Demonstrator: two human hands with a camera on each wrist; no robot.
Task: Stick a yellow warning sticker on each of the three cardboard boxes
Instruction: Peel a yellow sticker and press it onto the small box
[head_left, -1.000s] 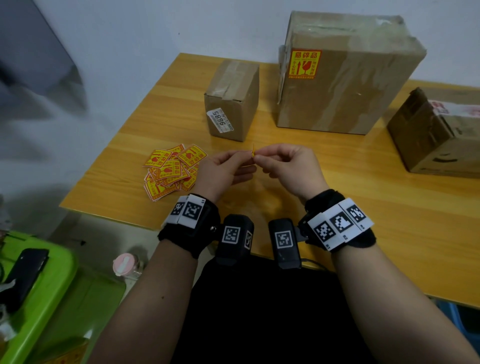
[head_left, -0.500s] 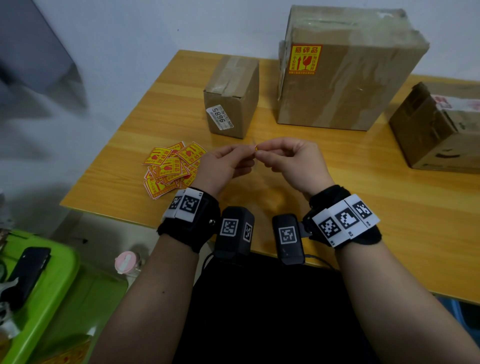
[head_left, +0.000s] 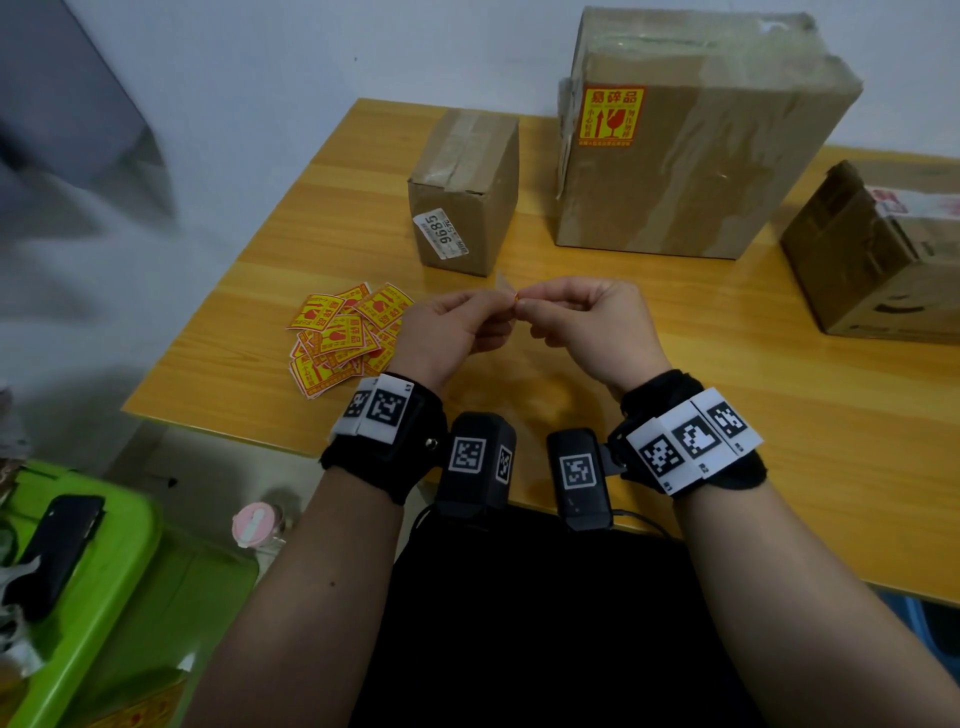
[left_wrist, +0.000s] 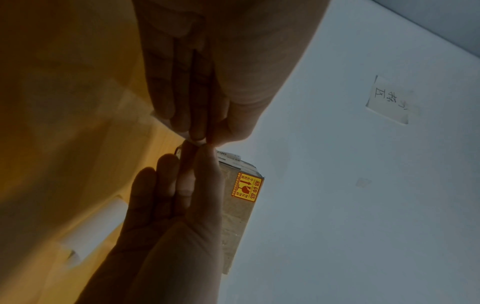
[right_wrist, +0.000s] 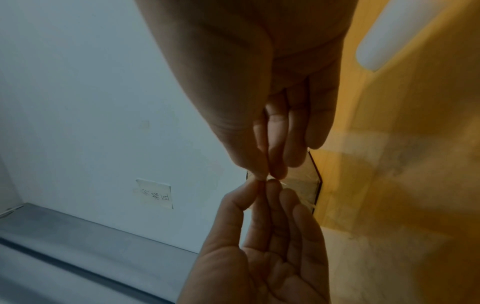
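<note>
Both hands meet above the table's front middle and pinch one small yellow sticker between thumbs and forefingers. My left hand holds it from the left, where a pale translucent backing shows beside the fingers. My right hand holds it from the right. The small cardboard box stands just beyond the hands and bears only a white label. Behind it, the large box has a yellow warning sticker on its front. A third box sits at the right.
A loose pile of yellow stickers lies on the wooden table, left of my left hand. Left of the table, below it, are a green bin with a black phone and a pink-lidded bottle. A white wall backs the table.
Both hands stay fingertip to fingertip on the sticker at nearly the same spot. A sliver of clear backing now shows above the left fingertips.
</note>
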